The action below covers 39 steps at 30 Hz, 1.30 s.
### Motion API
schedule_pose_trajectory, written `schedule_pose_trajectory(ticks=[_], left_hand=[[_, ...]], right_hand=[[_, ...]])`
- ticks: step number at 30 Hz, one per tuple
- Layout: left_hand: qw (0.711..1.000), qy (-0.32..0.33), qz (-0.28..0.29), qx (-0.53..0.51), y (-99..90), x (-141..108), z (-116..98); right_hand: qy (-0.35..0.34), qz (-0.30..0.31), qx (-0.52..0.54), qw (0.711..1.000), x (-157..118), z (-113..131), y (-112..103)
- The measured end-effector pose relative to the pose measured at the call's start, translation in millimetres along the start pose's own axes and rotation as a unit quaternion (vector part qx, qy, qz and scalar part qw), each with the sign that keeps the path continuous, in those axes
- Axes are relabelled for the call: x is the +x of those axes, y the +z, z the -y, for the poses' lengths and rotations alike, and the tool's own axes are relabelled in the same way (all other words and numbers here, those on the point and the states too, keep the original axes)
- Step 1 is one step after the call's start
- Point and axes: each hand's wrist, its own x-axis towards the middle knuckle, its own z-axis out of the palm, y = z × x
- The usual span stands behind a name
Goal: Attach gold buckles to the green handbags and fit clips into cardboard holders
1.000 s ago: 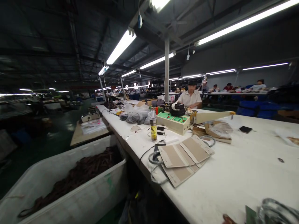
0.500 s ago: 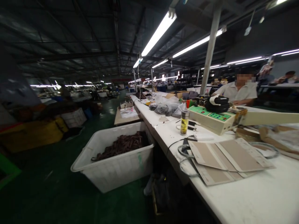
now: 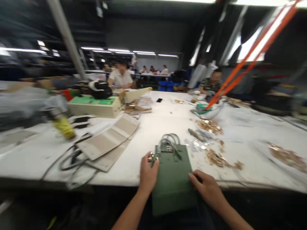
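Newly in view since the earlier frame is the bag [image 3: 173,182], laid across the table's [image 3: 153,121] near edge. Left of it, panels [image 3: 106,140] are seen. The bag's left edge is touched by the left hand [image 3: 148,172], fingers half open; its right, by the right hand [image 3: 208,188], loosely curled, any pinch unclear. Gold pieces [image 3: 216,158] are scattered rightward.

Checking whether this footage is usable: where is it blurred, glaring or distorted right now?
Head view: bottle smeared by motion blur; ceiling lights and window blown out; background dim; pillar leaning, likely wide-angle distortion; green bag clearer, hardware detail soft.
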Motion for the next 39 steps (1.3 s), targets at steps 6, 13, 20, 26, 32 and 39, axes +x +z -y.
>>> schedule_pose_trajectory(ticks=[6,13,20,26,32,39], left_hand=[[0.931,0.304,0.006,0.203,11.5,16,26],[0.903,0.362,0.04,0.229,8.1,9,27],[0.915,0.333,0.043,0.225,9.3,11,34],[0.904,0.332,0.06,0.262,6.5,8,24],[0.861,0.377,0.108,0.324,13.3,14,-10],[0.818,0.392,0.239,0.347,49.9,35,-46]], right_hand=[[0.095,-0.127,-0.024,0.987,9,-52,-45],[0.151,-0.101,-0.175,0.968,41,-90,-62],[0.195,-0.095,-0.246,0.945,78,-89,-56],[0.162,-0.105,-0.233,0.953,78,-80,-64],[0.017,-0.105,0.107,0.989,58,-44,-36],[0.048,0.037,0.323,0.945,45,10,11]])
